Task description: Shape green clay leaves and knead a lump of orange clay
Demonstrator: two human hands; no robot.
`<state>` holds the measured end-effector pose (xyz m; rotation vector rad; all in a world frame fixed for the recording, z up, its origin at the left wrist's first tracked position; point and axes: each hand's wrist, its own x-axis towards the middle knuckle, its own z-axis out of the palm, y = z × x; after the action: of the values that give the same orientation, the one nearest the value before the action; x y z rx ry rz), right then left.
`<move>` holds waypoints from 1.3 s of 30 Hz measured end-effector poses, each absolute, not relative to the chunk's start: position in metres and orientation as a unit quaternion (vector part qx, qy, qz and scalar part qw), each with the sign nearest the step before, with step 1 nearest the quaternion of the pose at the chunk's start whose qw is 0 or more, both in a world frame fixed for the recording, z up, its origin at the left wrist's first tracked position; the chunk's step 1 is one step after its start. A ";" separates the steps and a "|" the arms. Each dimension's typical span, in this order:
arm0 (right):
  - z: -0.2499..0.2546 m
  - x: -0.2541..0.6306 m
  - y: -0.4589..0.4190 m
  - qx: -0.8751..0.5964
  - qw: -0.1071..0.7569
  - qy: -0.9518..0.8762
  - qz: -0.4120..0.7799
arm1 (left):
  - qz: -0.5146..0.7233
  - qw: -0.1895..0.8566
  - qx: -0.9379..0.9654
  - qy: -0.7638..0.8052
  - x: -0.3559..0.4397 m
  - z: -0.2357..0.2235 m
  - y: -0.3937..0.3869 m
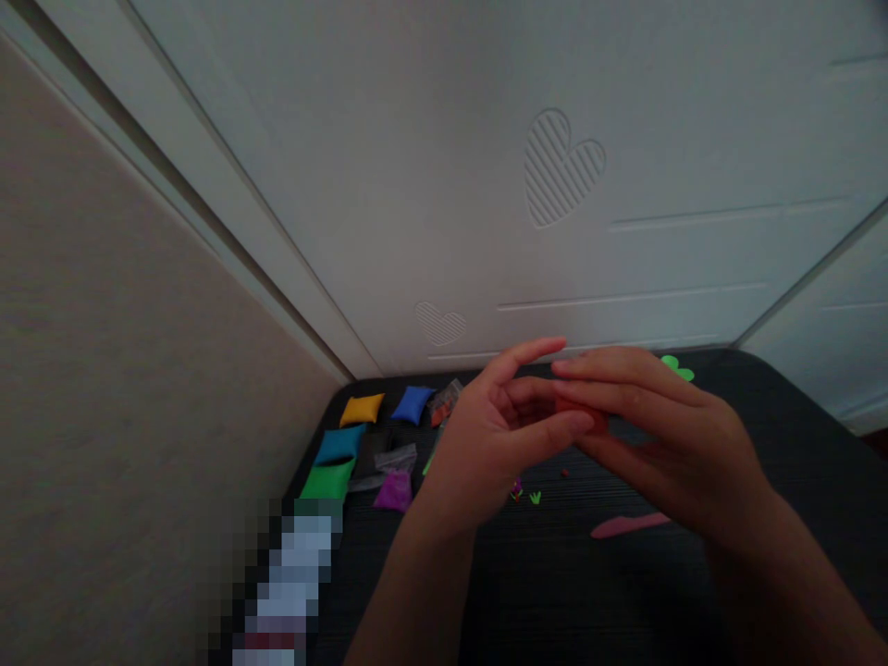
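Above the dark table, a piece of red modelling clay point(581, 413) is held between my two hands. My left hand point(478, 435) has its thumb and fingers on the clay from the left, the index finger lifted away. From the right, my right hand point(666, 421) closes over the same clay with bent fingers, which partly hide it. Below the hands a pink plastic knife point(624, 526) lies on the table, its right end hidden by my right hand. Small green pieces point(536, 498) and a tiny red bit point(564, 473) lie between my wrists.
Packets stand at left: yellow point(362, 409), blue point(413, 404), teal point(339, 445), green point(328, 480) and a purple-filled bag point(394, 491). A clear bag point(444, 403) holds orange material. A bright green lobed shape point(677, 368) lies behind my right hand. A white panel point(416, 185) backs the table point(555, 601).
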<state>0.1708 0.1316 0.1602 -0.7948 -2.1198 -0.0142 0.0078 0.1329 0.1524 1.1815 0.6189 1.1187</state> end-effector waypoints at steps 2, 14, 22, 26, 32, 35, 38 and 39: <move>0.160 0.171 0.132 -0.310 0.427 -0.849 0.000 | 0.492 0.643 0.518 0.275 0.008 0.152 0.133; 0.156 0.170 0.133 -0.348 0.448 -0.822 0.049 | 0.473 0.704 0.478 0.231 0.012 0.152 0.138; 0.154 0.169 0.136 -0.399 0.392 -0.829 -0.009 | 0.521 0.564 0.528 0.363 0.014 0.153 0.132; 0.152 0.169 0.136 -0.387 0.389 -0.835 -0.032 | 0.536 0.489 0.566 0.392 0.017 0.156 0.124; 0.154 0.167 0.133 -0.370 0.409 -0.834 -0.022 | 0.557 0.442 0.581 0.395 0.018 0.160 0.116; 0.155 0.166 0.132 -0.360 0.419 -0.833 -0.021 | 0.570 0.438 0.571 0.396 0.021 0.161 0.114; 0.155 0.165 0.131 -0.362 0.429 -0.827 -0.019 | 0.587 0.434 0.561 0.391 0.023 0.161 0.113; 0.155 0.165 0.131 -0.362 0.432 -0.826 -0.019 | 0.591 0.433 0.559 0.389 0.024 0.161 0.113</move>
<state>0.1652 0.1313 0.1545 -0.9038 -2.0588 -0.0466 0.0241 0.1135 0.1606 1.3928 0.9706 1.4716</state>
